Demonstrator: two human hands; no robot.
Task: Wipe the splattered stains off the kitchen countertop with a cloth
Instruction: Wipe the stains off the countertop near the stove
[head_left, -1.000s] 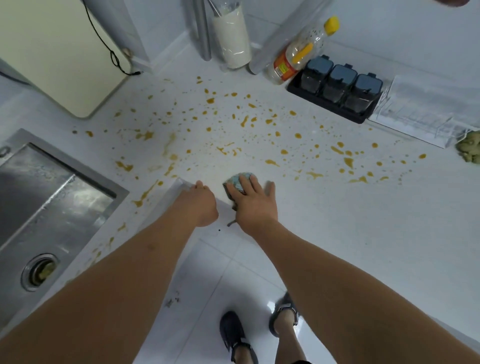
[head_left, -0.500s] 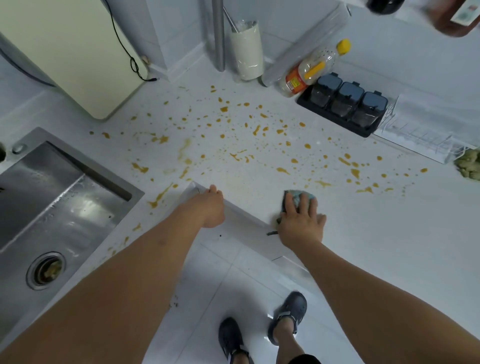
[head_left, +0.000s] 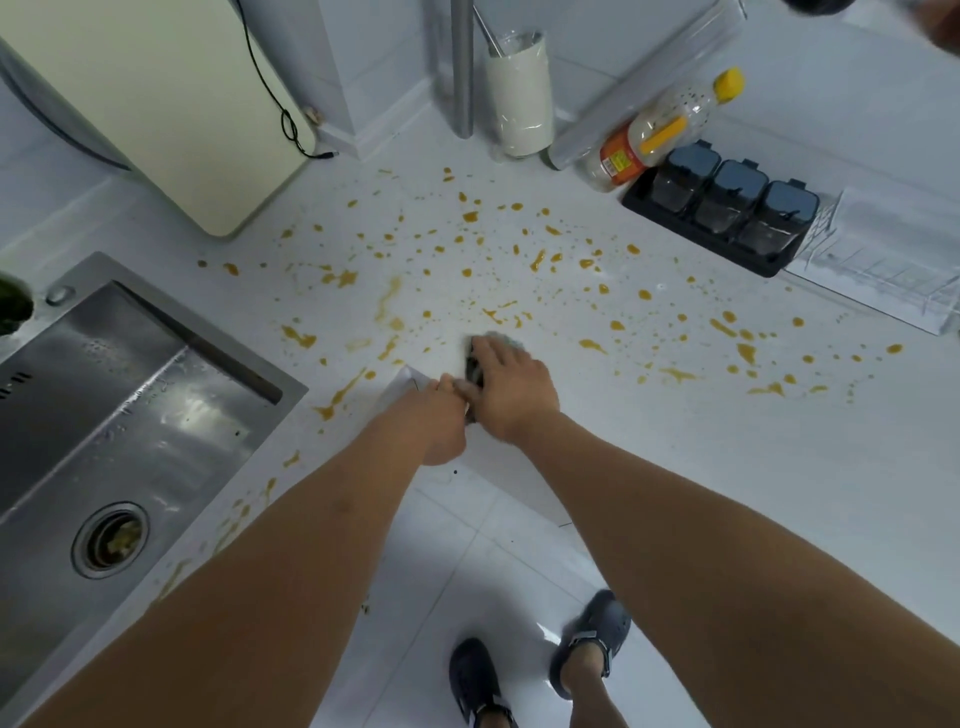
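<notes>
Orange-brown stains (head_left: 470, 217) are splattered across the white countertop (head_left: 675, 467), from the sink side to the far right. My right hand (head_left: 506, 387) presses a teal cloth (head_left: 501, 340) flat on the counter near its inner corner; only the cloth's far edge and a dark part under my thumb show. My left hand (head_left: 436, 423) rests at the counter's corner edge right beside the right hand, fingers curled under, nothing visible in it.
A steel sink (head_left: 104, 389) lies at the left. At the back stand a cream appliance (head_left: 156, 104), a white cup (head_left: 519, 98), a yellow-capped bottle (head_left: 660, 130), a black seasoning-jar set (head_left: 727, 208) and a clear tray (head_left: 883, 270). Below is tiled floor with my feet.
My right hand slid the cloth rightward, then back to the left, and now touches the left hand. The left hand stayed at the corner edge.
</notes>
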